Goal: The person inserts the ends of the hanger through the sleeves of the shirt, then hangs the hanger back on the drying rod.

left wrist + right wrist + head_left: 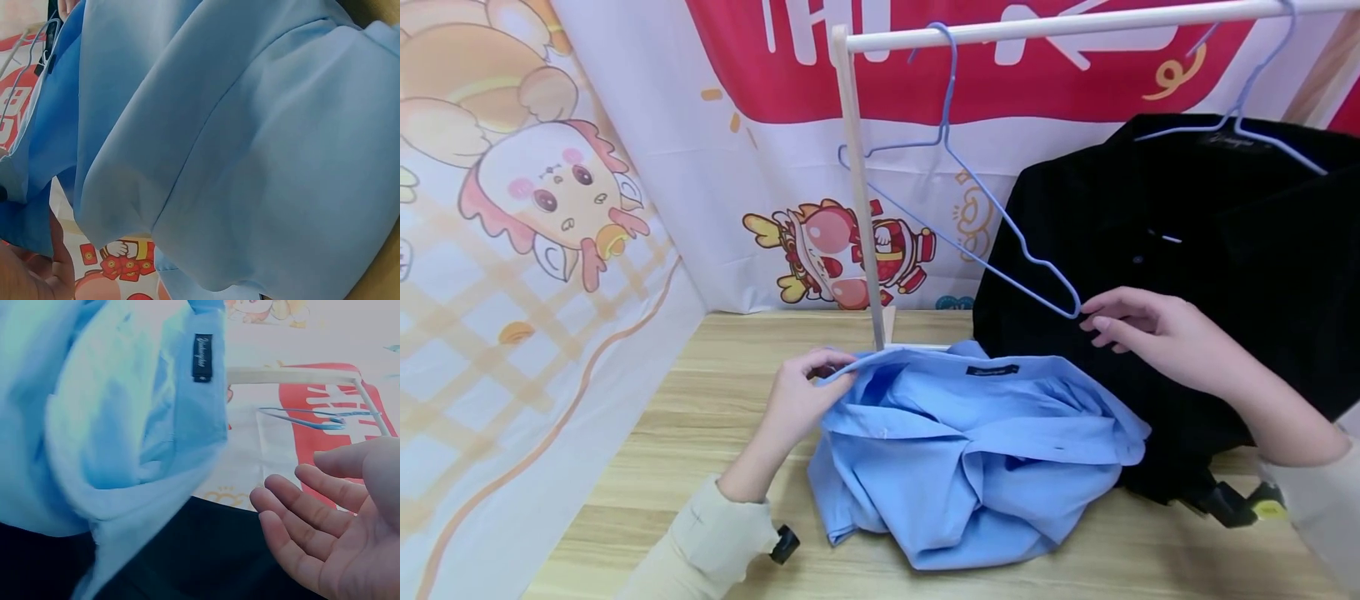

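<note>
A light blue shirt (917,483) lies bunched on the table, its collar opening facing up and a dark label (992,370) at the back of the neck. My left hand (805,390) pinches the collar's left end between thumb and fingers; in the left wrist view, that hand (40,275) is partly cut off. Above the shirt, an unloaded blue hanger (945,133) hangs from the rack. Beside the hanger's lower right corner is my right hand (1161,337). The right wrist view shows this hand (337,531) with fingers loosely bent, apart from the hanger (325,423).
The white rack rail (1075,25) crosses above, with a wooden post (859,167) at its left end. A black shirt (1075,225) on a second blue hanger (1237,112) fills the right side. A printed cloth (775,167) covers the wall behind the wooden table (715,375).
</note>
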### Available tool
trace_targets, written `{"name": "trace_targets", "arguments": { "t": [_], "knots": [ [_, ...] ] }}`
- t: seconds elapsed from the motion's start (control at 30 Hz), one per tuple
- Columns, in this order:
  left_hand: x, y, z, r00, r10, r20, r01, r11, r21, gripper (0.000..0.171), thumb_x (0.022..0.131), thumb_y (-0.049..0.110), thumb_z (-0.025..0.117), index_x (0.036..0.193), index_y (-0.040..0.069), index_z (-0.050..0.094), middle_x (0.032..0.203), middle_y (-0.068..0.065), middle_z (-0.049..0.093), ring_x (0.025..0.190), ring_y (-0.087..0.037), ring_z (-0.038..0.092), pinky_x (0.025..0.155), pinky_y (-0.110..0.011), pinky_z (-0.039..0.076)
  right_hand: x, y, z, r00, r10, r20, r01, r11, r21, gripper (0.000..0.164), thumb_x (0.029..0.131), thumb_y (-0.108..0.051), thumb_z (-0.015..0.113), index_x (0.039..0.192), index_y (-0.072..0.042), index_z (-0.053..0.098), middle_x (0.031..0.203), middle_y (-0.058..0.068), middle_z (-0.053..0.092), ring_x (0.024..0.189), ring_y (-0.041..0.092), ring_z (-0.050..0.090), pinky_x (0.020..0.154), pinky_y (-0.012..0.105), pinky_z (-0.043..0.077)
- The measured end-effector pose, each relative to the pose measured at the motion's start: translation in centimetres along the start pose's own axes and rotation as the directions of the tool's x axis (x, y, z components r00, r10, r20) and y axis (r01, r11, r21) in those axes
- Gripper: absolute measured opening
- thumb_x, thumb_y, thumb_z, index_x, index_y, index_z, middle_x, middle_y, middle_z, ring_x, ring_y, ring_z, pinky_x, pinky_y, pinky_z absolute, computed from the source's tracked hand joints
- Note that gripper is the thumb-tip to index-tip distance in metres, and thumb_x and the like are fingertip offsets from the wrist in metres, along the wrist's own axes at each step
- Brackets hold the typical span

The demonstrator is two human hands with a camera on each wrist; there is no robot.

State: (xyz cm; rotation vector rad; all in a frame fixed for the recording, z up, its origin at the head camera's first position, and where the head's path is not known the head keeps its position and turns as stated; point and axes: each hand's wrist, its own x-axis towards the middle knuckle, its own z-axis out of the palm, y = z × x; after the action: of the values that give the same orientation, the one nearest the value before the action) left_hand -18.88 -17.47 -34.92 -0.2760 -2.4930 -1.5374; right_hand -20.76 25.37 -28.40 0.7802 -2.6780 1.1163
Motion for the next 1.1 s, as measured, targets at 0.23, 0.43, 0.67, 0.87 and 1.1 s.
{"name": "trace_targets", "arguments": {
  "t": [0.23,0.43,0.67,0.87,1.1],
  "knots": [
    [0.1,-0.1,0.1,1.000,0.003,0.011,-0.003,1.000,0.004,0.016,0.093,0.006,0.074,0.108,0.004,0.078,0.103,-0.009,0.072,0.096,-0.027,0.062,0.087,-0.041,0.051,0.9,-0.5,-1.0,0.998,0.054,-0.011,-0.052,0.992,0.114,0.034,0.110,-0.010,0.046,0.140,0.004,0.052,0.128,0.029,0.061,0.098,-0.002,0.066,0.076,0.017,0.055],
    [0.1,-0.3,0.1,1.000,0.006,0.020,-0.006,1.000,-0.002,0.016,0.093,0.006,0.073,0.108,0.004,0.078,0.103,-0.009,0.072,0.095,-0.027,0.062,0.087,-0.041,0.051,2.1,-1.5,-1.4,0.998,0.057,-0.015,-0.054,0.986,0.158,0.039,0.111,-0.016,0.043,0.145,0.003,0.047,0.131,0.029,0.058,0.099,-0.001,0.065,0.076,0.017,0.055],
    [0.1,-0.5,0.2,1.000,0.001,0.027,-0.001,1.000,-0.012,0.017,0.093,0.007,0.073,0.109,0.004,0.077,0.103,-0.009,0.072,0.094,-0.027,0.062,0.085,-0.041,0.052,3.6,-3.2,-1.2,0.994,0.106,-0.008,-0.104,0.984,0.147,0.042,0.110,-0.022,0.047,0.146,0.000,0.046,0.135,0.025,0.057,0.099,-0.002,0.064,0.076,0.017,0.055],
    [0.1,-0.6,0.3,0.999,-0.031,0.034,0.031,0.999,-0.004,0.018,0.094,0.008,0.073,0.111,0.005,0.077,0.105,-0.008,0.071,0.095,-0.027,0.062,0.083,-0.036,0.052,5.0,-4.2,-0.7,0.987,0.150,0.049,-0.156,0.978,0.139,0.047,0.111,-0.028,0.046,0.149,-0.003,0.042,0.138,0.024,0.056,0.112,0.017,0.063,0.079,0.017,0.054],
    [0.0,-0.5,0.3,0.998,-0.040,0.044,0.040,0.999,-0.009,0.018,0.095,0.009,0.072,0.111,0.004,0.077,0.106,-0.008,0.071,0.097,-0.027,0.062,0.082,-0.034,0.052,6.2,-4.3,0.2,0.979,0.150,0.135,-0.180,0.953,0.245,0.051,0.111,-0.031,0.043,0.154,-0.003,0.035,0.148,0.026,0.047,0.127,0.040,0.054,0.081,0.022,0.055]
  ]
}}
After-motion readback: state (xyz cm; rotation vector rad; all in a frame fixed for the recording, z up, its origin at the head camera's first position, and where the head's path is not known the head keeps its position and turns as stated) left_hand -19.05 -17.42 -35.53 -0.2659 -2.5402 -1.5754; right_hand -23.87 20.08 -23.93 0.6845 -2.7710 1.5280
